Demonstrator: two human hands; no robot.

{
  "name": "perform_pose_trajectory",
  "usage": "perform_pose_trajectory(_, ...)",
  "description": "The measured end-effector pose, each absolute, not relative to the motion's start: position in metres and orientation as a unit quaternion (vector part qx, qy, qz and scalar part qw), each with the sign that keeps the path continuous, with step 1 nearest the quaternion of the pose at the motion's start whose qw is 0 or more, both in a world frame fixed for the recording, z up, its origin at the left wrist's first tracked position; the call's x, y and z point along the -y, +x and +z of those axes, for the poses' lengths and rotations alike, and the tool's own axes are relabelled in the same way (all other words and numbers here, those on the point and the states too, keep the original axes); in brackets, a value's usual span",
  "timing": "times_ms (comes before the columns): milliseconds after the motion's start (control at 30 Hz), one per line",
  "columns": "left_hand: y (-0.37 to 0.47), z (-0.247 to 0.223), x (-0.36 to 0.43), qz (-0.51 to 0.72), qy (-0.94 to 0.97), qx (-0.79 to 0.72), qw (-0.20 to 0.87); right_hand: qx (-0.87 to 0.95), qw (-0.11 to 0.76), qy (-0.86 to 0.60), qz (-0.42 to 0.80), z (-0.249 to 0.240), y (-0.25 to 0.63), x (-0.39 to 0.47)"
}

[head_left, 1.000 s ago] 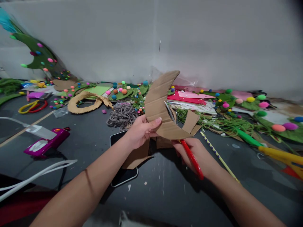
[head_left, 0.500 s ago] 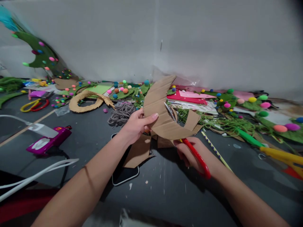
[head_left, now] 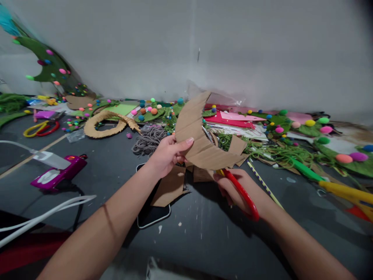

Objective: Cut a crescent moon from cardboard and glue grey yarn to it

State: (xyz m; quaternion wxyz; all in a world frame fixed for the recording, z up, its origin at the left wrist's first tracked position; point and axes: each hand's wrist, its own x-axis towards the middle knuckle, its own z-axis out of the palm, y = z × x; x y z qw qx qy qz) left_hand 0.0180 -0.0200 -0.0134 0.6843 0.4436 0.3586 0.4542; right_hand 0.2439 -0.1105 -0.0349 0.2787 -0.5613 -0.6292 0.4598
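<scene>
Left hand [head_left: 166, 157]: grip pinching cardboard crescent [head_left: 189, 124] near lower left edge, thumb on front face. Crescent location: raised above worktop [head_left: 201, 241], between both hands, horns toward top and right. Right hand [head_left: 237, 190]: grip wrapped around red handle of scissors [head_left: 243, 192], below crescent; blades partly hidden behind crescent, contact impossible to tell. Below left hand: cardboard scrap [head_left: 167, 192] overlapping phone [head_left: 152, 216]. Beyond left hand: grey yarn [head_left: 148, 140].

Brown cardboard [head_left: 190, 126], seemingly red-and-yellow scissors [head_left: 242, 192]
</scene>
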Motion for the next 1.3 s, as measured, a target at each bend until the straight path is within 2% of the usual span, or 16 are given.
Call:
perform_pose_trajectory(833, 0.019, -0.015, 0.02, 0.447, 0.445, -0.365, 0.685, 0.641, 0.294, -0.598, 0.379, -0.029, 0.234, 0.109)
perform_pose_trajectory(1300, 0.018, -0.014, 0.02, 0.464, 0.434, -0.356, 0.685, 0.578, 0.323, -0.605, 0.443, -0.038, 0.234, 0.106)
